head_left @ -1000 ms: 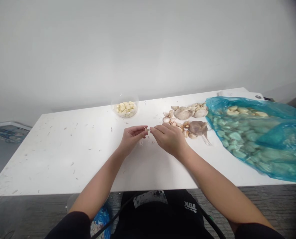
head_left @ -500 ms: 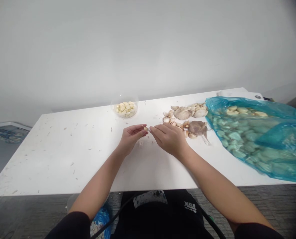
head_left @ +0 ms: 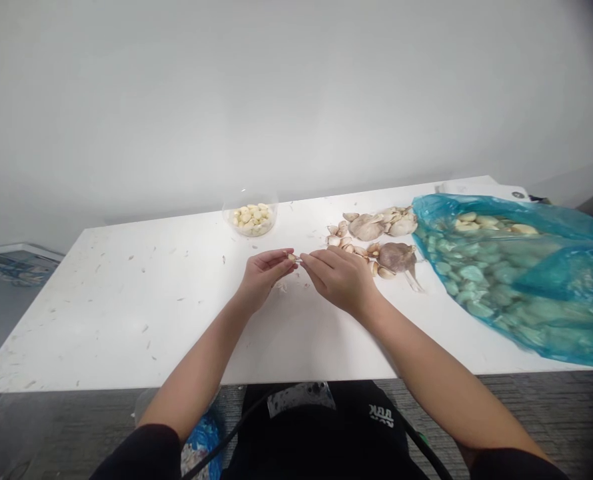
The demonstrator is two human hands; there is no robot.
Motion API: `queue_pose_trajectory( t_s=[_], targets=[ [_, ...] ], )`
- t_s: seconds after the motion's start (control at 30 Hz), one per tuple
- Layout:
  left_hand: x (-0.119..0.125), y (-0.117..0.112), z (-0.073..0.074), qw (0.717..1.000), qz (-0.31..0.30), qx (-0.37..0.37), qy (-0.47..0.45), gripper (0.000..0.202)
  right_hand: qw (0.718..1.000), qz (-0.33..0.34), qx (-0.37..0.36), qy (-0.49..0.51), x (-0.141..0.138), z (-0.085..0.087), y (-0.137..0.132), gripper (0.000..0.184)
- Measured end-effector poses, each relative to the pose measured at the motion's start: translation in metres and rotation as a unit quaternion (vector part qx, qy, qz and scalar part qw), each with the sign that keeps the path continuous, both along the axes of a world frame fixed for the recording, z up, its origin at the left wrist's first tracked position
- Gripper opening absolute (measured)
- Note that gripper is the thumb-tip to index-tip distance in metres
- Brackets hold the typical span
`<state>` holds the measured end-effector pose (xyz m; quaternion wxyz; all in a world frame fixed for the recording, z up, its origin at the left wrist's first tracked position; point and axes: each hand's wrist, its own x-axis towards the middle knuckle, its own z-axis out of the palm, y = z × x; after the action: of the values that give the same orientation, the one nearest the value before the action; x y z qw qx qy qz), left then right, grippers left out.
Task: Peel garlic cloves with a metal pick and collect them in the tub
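Observation:
My left hand (head_left: 265, 275) pinches a garlic clove (head_left: 291, 257) between thumb and fingers. Against its right end is a small, thin, shiny tool (head_left: 298, 261), its kind too small to tell. My right hand (head_left: 340, 277) is closed on that tool, fingers bent over and hiding most of it. Just beyond my right hand lie several unpeeled garlic cloves (head_left: 386, 273) and a garlic bulb (head_left: 395, 257) with its stalk. Peeled garlic cloves (head_left: 252, 217) sit in a clear bowl (head_left: 228, 217) behind my left hand.
A large blue plastic bag (head_left: 566, 287) full of garlic covers the right of the white table (head_left: 126, 313). More garlic bulbs (head_left: 366, 227) lie near its back edge, by the wall. Skin scraps are scattered leftward. Below the front edge is another blue bag (head_left: 202, 440).
Both hands stay in nearly the same place, still joined at the garlic clove. The clove shows slightly more between my left fingertips; otherwise the scene looks unchanged.

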<state>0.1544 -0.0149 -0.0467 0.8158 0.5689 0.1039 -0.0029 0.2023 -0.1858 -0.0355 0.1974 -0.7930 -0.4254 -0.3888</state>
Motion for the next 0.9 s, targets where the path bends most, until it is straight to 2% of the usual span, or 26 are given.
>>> queue_pose_trajectory(
  t_s=[0.27,0.57,0.9],
  targets=[
    [-0.0003,-0.0013,0.0001,1.0,0.001,0.002,-0.001,0.028,1.0,-0.004,-0.018,0.0,0.0019,-0.003,-0.0016,0.016],
    [-0.0008,-0.0011,0.001,1.0,-0.006,-0.005,-0.001,0.029,1.0,0.009,0.012,0.002,0.0014,0.0009,-0.0012,0.012],
    [-0.0003,-0.0015,0.0009,1.0,-0.004,-0.007,0.004,0.027,1.0,0.001,-0.009,0.003,0.0019,-0.0018,-0.0009,0.016]
  ],
)
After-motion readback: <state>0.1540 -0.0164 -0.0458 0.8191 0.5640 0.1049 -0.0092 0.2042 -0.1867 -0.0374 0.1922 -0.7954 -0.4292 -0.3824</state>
